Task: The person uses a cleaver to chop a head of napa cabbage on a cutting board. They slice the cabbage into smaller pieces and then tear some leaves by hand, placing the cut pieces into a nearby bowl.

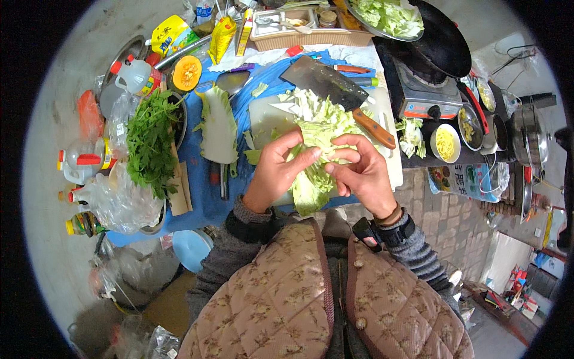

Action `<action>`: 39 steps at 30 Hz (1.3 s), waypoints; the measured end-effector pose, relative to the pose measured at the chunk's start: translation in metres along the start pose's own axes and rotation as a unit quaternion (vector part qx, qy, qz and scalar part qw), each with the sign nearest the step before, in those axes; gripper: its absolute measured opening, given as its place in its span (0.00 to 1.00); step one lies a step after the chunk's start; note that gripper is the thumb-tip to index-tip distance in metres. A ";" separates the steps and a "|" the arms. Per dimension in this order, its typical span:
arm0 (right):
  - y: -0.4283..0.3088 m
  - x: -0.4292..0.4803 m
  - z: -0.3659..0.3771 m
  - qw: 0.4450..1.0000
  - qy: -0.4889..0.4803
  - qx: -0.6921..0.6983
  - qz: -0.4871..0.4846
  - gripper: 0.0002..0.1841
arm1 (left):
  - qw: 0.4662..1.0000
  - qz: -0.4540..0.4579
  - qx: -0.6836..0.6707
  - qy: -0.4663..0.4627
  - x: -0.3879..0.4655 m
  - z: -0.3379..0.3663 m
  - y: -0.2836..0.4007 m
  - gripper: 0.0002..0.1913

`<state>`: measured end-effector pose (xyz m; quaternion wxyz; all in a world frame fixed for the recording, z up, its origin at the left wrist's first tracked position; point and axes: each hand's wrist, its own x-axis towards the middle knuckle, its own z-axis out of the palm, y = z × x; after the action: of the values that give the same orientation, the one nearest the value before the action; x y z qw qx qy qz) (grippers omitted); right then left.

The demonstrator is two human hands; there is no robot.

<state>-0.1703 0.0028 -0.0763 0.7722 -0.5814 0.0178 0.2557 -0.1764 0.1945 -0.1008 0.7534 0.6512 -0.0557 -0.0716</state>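
Both hands are over a pile of torn napa cabbage leaves (pixel 318 112) on a white cutting board (pixel 264 116). My left hand (pixel 280 168) pinches a cabbage leaf (pixel 311 188) between thumb and fingers. Close beside it, my right hand (pixel 365 175) has its thumb and curled fingertips on the same leaf's upper part. Behind the pile a cleaver (pixel 325 83) lies flat, its wooden handle pointing to the near right. A large cabbage leaf with a broad white stalk (pixel 219 125) lies to the left on the blue table cover.
Leafy greens (pixel 152 143), a halved pumpkin (pixel 187 73) and plastic jugs (pixel 136 76) stand left. At the back are a seasoning tray (pixel 309 38) and a bowl of torn cabbage (pixel 390 18). A gas stove (pixel 428 96), a wok (pixel 441 40) and a noodle bowl (pixel 445 142) are right.
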 end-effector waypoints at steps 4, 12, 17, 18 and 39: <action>-0.013 -0.003 -0.015 0.991 0.068 -0.104 -0.041 0.18 | 0.996 -0.046 -0.069 -0.036 0.005 0.006 0.003 0.12; -0.041 0.018 -0.027 0.989 -0.053 -0.133 -0.031 0.26 | 0.992 -0.038 0.017 -0.117 0.005 0.001 0.015 0.13; -0.041 0.014 -0.015 0.997 -0.062 0.031 -0.015 0.27 | 0.990 -0.045 0.025 -0.131 0.003 0.000 0.017 0.14; -0.041 0.013 -0.015 0.997 -0.060 0.044 -0.014 0.27 | 0.990 -0.042 0.025 -0.132 0.003 0.000 0.017 0.14; -0.014 0.030 -0.028 0.996 -0.033 -0.060 -0.060 0.16 | 0.988 -0.102 -0.020 -0.115 0.007 0.001 0.014 0.15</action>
<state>-0.1303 -0.0140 -0.0825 0.7499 -0.6181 -0.0579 0.2288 -0.1688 0.1938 -0.0871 0.7437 0.6256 -0.0737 -0.2239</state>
